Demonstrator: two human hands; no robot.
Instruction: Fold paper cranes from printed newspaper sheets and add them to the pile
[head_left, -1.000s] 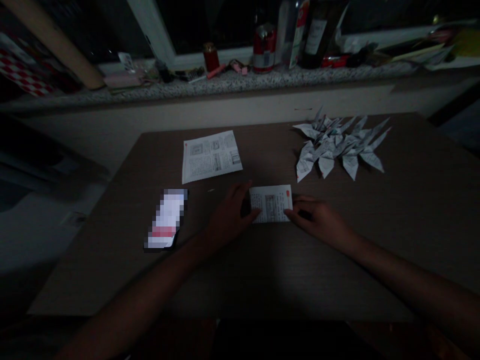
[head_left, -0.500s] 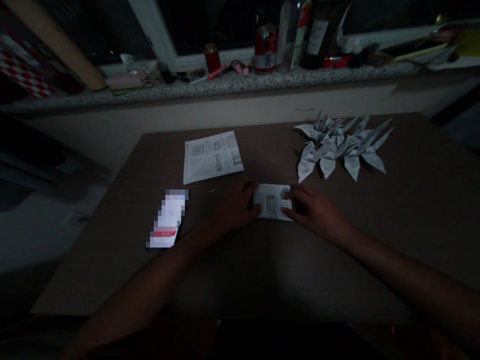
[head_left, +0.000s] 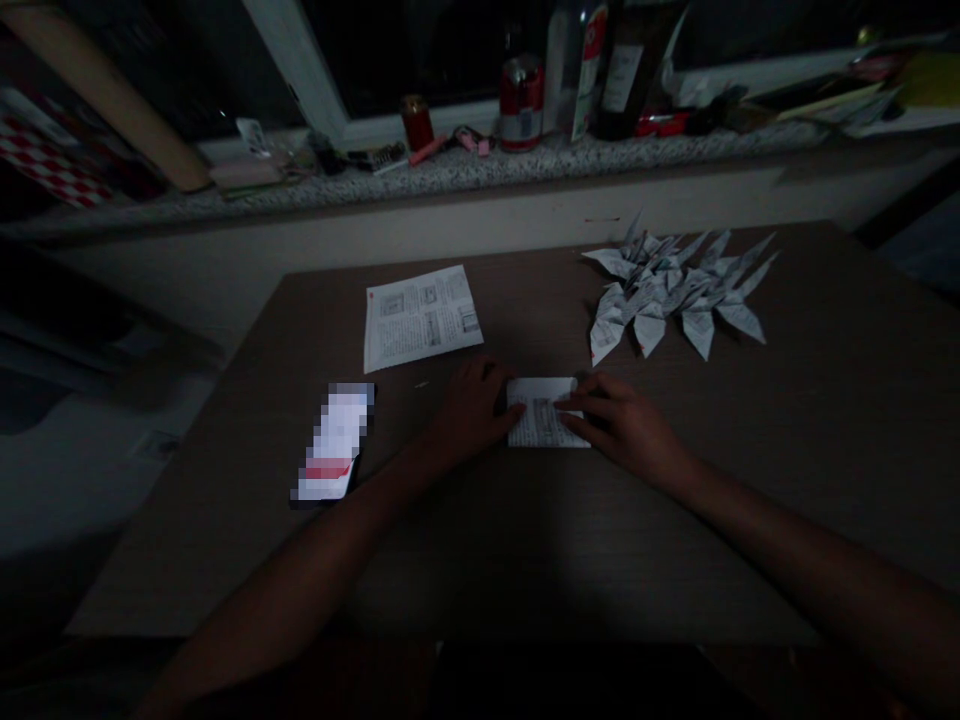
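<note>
A small folded sheet of printed paper (head_left: 546, 436) lies flat on the table between my two hands. My left hand (head_left: 480, 400) is closed on its left edge, thumb on top of the paper and the other fingers bent near the upper left corner. From the right, my right hand (head_left: 615, 415) presses its thumb and fingertips close together onto the paper's right half. Part of the print and the right edge are hidden under these fingers. Whether any fingertip reaches beneath the paper I cannot tell.
A flat printed sheet (head_left: 421, 318) lies at the back left of the brown table (head_left: 480, 560). Several pointed folded-paper pieces (head_left: 697, 290) cluster at the back right. A lit phone (head_left: 334, 440) lies left of my left forearm. Bottles and a red can (head_left: 521, 105) line the windowsill.
My right fingertips have shifted left, from the paper's right edge further onto its face. My left thumb reaches slightly further over the paper. The view has tilted a little.
</note>
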